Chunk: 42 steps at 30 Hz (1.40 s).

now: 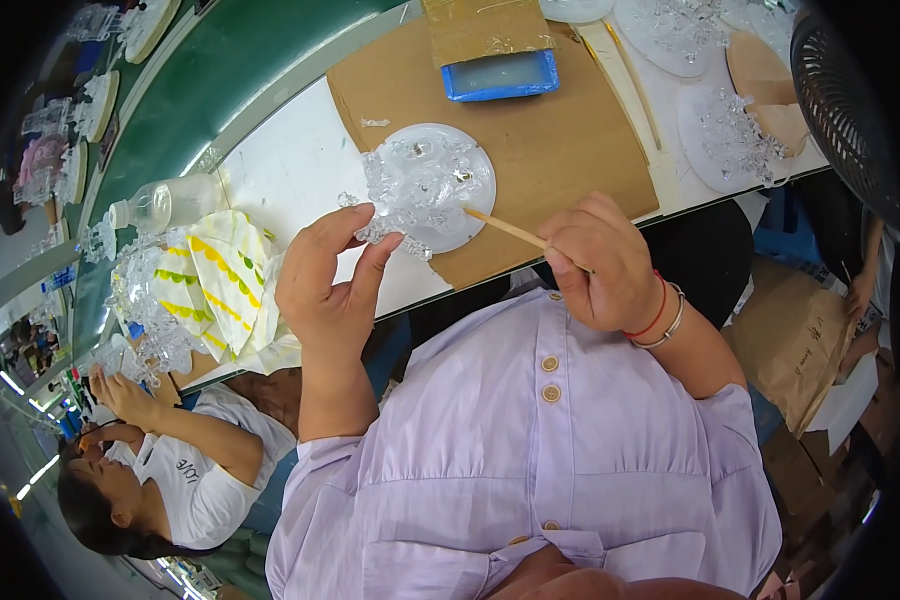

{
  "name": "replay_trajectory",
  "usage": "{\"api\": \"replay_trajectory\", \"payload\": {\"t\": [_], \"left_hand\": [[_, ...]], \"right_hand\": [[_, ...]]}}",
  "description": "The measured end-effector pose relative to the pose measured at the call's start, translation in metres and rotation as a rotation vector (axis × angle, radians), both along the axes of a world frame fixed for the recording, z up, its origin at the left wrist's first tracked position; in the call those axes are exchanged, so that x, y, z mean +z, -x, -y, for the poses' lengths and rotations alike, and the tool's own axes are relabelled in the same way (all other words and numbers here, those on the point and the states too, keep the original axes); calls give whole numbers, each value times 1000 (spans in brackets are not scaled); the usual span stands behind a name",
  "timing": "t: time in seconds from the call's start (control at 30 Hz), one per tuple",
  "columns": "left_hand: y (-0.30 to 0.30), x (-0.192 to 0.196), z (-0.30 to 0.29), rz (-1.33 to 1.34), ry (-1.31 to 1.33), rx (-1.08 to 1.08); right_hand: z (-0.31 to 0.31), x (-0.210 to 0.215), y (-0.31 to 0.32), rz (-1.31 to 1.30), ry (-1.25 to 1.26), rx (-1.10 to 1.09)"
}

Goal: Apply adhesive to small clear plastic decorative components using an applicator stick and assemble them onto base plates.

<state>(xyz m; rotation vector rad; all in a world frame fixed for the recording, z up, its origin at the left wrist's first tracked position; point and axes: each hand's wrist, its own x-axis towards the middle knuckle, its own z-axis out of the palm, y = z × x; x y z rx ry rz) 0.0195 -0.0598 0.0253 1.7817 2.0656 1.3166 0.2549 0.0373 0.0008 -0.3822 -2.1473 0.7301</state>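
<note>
My left hand [335, 262] pinches a clear, beaded plastic piece [395, 228] between thumb and fingers, over the near left edge of a round white plate [480, 165]. More clear pieces lie heaped on that plate. In my right hand [600, 255] is a thin wooden stick [510, 230], held like a pencil. Its tip points left and reaches the plate's right part, close to the clear pieces; whether it touches them I cannot tell. The plate rests on a sheet of brown cardboard [580, 150].
A blue tray [500, 76] sits beyond the plate. Left are a clear bottle [170, 203] and a yellow-patterned cloth [230, 285]. A black fan [850, 110] and more plates [695, 130] stand right. A co-worker [190, 460] sits at left; a paper bag [795, 340] is at right.
</note>
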Motion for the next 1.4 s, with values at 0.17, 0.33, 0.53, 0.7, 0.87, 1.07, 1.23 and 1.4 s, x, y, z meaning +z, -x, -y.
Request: {"api": "replay_trajectory", "payload": {"t": [0.17,0.33,0.53,0.7,0.87,1.07,1.23,1.4], "left_hand": [[-3,-1,1,-5,-7,15],[-3,-1,2,-23,-14,27],[-3,-2,0,-36,-23,30],[-3,-3,0,-71,-51,60],[1,-5,-1,-63,-91,134],[-6,-1,-12,-116,-61,147],[-3,4,-15,-181,-13,124],[6,7,-16,-242,-80,8]], "right_hand": [[-1,-4,3,16,-48,11],[-1,3,-8,34,-25,-22],[-2,3,-11,50,-41,0],[-9,14,-14,14,-34,38],[-36,41,-31,-80,-58,-203],[-73,31,-8,-7,-174,-363],[-85,20,9,86,-227,-384],[-77,29,0,-6,-249,-353]]}}
